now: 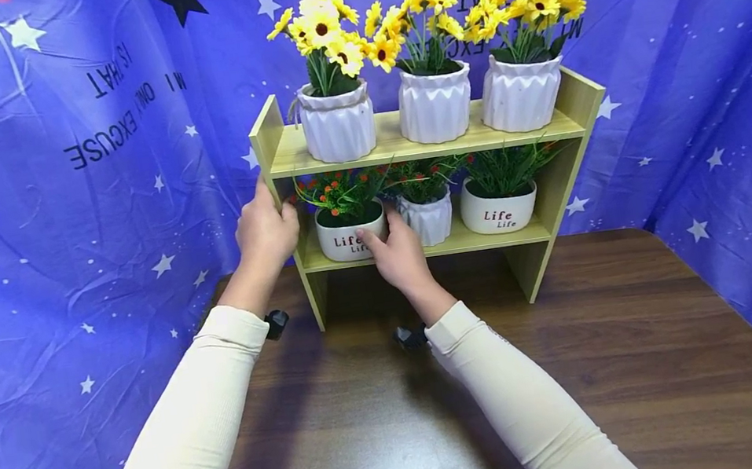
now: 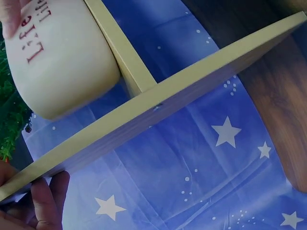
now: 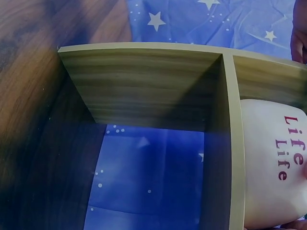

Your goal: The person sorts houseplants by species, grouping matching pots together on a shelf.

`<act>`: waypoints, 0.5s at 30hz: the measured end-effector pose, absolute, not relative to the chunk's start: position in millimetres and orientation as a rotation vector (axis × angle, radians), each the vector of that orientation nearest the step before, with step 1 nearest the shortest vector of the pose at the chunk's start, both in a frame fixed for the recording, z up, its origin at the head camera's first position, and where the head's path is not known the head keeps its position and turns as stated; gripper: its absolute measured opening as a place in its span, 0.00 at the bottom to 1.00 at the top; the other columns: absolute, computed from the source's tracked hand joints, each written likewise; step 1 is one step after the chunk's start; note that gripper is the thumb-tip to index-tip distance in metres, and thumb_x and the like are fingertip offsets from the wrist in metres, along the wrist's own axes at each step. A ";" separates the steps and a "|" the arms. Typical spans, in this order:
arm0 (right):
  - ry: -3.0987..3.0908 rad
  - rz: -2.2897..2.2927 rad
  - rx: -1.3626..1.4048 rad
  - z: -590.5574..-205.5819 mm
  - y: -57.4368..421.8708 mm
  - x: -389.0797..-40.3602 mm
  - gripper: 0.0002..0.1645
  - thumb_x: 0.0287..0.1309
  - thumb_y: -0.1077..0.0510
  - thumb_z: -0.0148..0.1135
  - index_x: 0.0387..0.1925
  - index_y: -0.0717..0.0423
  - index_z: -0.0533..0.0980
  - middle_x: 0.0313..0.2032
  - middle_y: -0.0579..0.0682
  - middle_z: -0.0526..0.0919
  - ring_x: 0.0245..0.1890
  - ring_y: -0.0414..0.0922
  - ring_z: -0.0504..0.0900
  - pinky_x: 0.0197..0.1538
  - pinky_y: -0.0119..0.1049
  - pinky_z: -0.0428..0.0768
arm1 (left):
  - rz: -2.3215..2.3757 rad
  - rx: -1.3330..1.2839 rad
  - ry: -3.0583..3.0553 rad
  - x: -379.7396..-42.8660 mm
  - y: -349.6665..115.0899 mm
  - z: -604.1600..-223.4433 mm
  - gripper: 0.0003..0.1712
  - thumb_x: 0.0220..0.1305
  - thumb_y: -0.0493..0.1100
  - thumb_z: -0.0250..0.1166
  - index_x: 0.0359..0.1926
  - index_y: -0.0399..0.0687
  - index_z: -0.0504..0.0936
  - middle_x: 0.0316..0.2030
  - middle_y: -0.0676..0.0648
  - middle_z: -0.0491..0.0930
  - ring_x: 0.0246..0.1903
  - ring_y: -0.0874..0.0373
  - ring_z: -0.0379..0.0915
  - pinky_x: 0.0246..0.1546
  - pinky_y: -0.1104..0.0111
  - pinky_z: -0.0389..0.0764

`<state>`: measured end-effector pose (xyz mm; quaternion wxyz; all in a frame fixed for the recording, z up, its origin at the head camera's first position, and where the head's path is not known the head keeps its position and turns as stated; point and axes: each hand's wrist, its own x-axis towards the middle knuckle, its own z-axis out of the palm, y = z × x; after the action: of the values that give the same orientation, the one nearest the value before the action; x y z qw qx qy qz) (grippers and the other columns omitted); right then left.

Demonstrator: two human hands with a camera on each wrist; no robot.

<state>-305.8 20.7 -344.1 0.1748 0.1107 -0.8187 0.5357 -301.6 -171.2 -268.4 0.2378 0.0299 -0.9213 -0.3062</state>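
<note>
A two-tier wooden shelf (image 1: pixel 425 150) stands at the back of the table. My left hand (image 1: pixel 266 231) grips its left side panel; in the left wrist view its fingers (image 2: pixel 50 194) curl round the panel's edge. On the lower tier, my right hand (image 1: pixel 401 251) holds the right side of a white oval flowerpot (image 1: pixel 342 245) marked "Life", thumb in front. That pot carries green leaves with small red flowers and stands at the tier's left end. Beside it are a ribbed white pot (image 1: pixel 427 220) and another oval "Life" pot (image 1: pixel 500 212) with green leaves.
Three white pots of yellow flowers, left (image 1: pixel 338 124), middle (image 1: pixel 436 108) and right (image 1: pixel 520 95), line the upper tier. The brown wooden table (image 1: pixel 645 326) extends in front. A blue starry cloth (image 1: pixel 99 247) hangs behind and at both sides.
</note>
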 end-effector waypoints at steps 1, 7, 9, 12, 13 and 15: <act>-2.322 1.522 0.308 -343.8 20.3 -306.6 0.34 0.64 0.53 0.65 0.68 0.58 0.66 0.56 0.59 0.79 0.56 0.52 0.78 0.58 0.46 0.73 | -0.837 0.080 -2.524 -301.4 -171.2 -268.6 0.32 0.68 0.43 0.53 0.72 0.51 0.61 0.53 0.30 0.78 0.51 0.29 0.76 0.45 0.38 0.72; -2.292 1.545 0.311 -346.4 22.6 -306.2 0.39 0.64 0.54 0.65 0.71 0.59 0.62 0.62 0.60 0.75 0.61 0.52 0.74 0.62 0.46 0.71 | -0.907 -0.038 -2.468 -300.1 -176.9 -278.2 0.29 0.69 0.44 0.55 0.70 0.48 0.65 0.50 0.32 0.81 0.48 0.33 0.78 0.45 0.42 0.74; -2.264 1.582 0.329 -351.5 26.6 -299.2 0.39 0.63 0.55 0.64 0.71 0.62 0.61 0.64 0.61 0.72 0.64 0.52 0.72 0.62 0.46 0.72 | -0.966 -0.068 -2.459 -294.2 -179.7 -288.4 0.27 0.70 0.44 0.56 0.68 0.45 0.68 0.49 0.33 0.82 0.48 0.36 0.79 0.46 0.45 0.75; -2.206 1.633 0.352 -362.4 38.7 -280.5 0.36 0.63 0.57 0.64 0.68 0.67 0.65 0.64 0.64 0.73 0.63 0.55 0.74 0.60 0.49 0.74 | -1.080 -0.046 -2.447 -279.0 -179.5 -311.2 0.27 0.70 0.45 0.57 0.66 0.39 0.72 0.50 0.34 0.82 0.46 0.40 0.81 0.47 0.49 0.76; -2.195 1.635 0.360 -366.3 43.9 -273.5 0.34 0.63 0.58 0.64 0.66 0.67 0.67 0.62 0.65 0.74 0.62 0.56 0.75 0.59 0.50 0.75 | -1.108 -0.023 -2.443 -272.6 -177.7 -320.7 0.27 0.70 0.45 0.57 0.66 0.38 0.72 0.51 0.35 0.82 0.46 0.41 0.81 0.48 0.49 0.77; -2.184 1.622 0.363 -374.7 56.7 -260.3 0.30 0.63 0.58 0.64 0.63 0.68 0.70 0.59 0.66 0.77 0.59 0.57 0.77 0.58 0.51 0.75 | -1.148 0.021 -2.444 -259.8 -171.9 -341.5 0.29 0.69 0.45 0.58 0.67 0.37 0.71 0.52 0.35 0.81 0.47 0.42 0.81 0.50 0.50 0.76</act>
<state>-260.3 56.7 -374.7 0.1972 0.1296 -0.7800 0.5795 -259.8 -171.9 -341.5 0.2189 0.0074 -0.8832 -0.4147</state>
